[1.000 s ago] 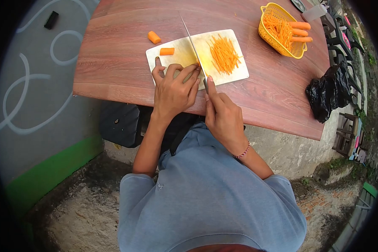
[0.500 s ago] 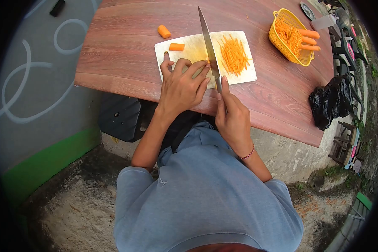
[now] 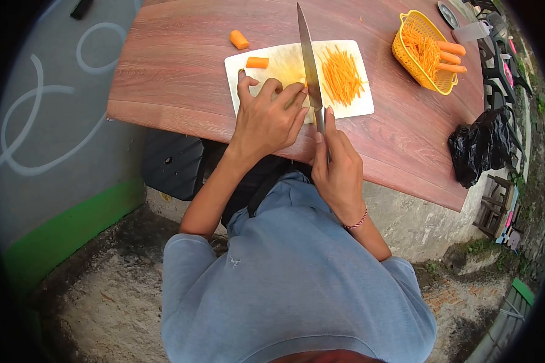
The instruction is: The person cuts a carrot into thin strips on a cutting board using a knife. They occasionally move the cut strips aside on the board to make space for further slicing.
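Note:
My right hand (image 3: 340,172) is wrapped round the handle of a long kitchen knife (image 3: 309,60), whose blade points away from me across the cutting board. My left hand (image 3: 271,118) rests on the near side of the white cutting board (image 3: 362,107), fingers bent. Its fingertips press a small carrot piece (image 3: 306,85) against the board, right beside the blade; most of that piece is hidden. Right of the knife lies a pile of carrot strips (image 3: 343,75). A short carrot chunk (image 3: 257,62) sits on the board's far left, and another chunk (image 3: 239,40) on the table behind it.
A yellow plastic basket (image 3: 427,78) with carrot strips and several whole carrots stands at the right of the wooden table (image 3: 169,72). Beyond it are a clear squeeze bottle (image 3: 471,31) and a metal plate (image 3: 447,14). A black plastic bag (image 3: 479,148) hangs by the right edge.
The knife's tip has swung slightly right, and both hands have shifted a little to the right. The view has moved slightly too; the carrot pile looks much the same.

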Available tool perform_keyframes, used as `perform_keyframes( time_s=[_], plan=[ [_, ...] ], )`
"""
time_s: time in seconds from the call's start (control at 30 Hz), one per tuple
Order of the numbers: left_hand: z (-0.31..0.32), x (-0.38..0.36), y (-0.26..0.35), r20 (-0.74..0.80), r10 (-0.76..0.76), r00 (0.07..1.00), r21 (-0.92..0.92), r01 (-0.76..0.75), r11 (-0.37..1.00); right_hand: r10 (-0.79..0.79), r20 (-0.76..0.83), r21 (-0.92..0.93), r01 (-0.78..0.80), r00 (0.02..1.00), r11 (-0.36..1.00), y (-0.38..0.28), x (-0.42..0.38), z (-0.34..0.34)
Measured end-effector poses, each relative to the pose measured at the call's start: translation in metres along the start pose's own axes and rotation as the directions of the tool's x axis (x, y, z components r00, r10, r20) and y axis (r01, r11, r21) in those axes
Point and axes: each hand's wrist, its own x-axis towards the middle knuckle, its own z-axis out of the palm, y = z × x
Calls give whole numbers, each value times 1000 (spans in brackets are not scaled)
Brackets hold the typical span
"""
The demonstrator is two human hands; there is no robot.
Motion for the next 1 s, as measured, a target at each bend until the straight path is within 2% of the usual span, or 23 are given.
perform_keyframes(
  time_s=[0.17, 0.4, 0.6, 0.7, 0.77, 1.0],
  plan=[
    [0, 0, 0, 0, 0, 1000, 1, 0, 1000, 69, 47, 17, -70, 997, 997, -4, -3, -4],
    [1, 0, 0, -6, 8, 1000, -3, -8, 1000, 21, 6, -36, -21, 1000, 999, -4, -4, -4],
    [0, 1, 0, 3, 3, 1000, -11, -3, 1000, 69, 22, 5, -69, 997, 998, -4, -6, -4],
    [0, 1, 0, 1, 5, 1000, -8, -5, 1000, 19, 22, -18, -19, 1000, 1000, -4, -6, -4],
    [0, 1, 0, 0, 7, 1000, -5, -7, 1000, -3, 42, -142, 9, 999, 990, -6, -6, -4],
    [0, 1, -1, 3, 12, 1000, -8, -12, 1000, -17, 90, -252, 39, 996, 967, -13, -3, -5]
  ],
)
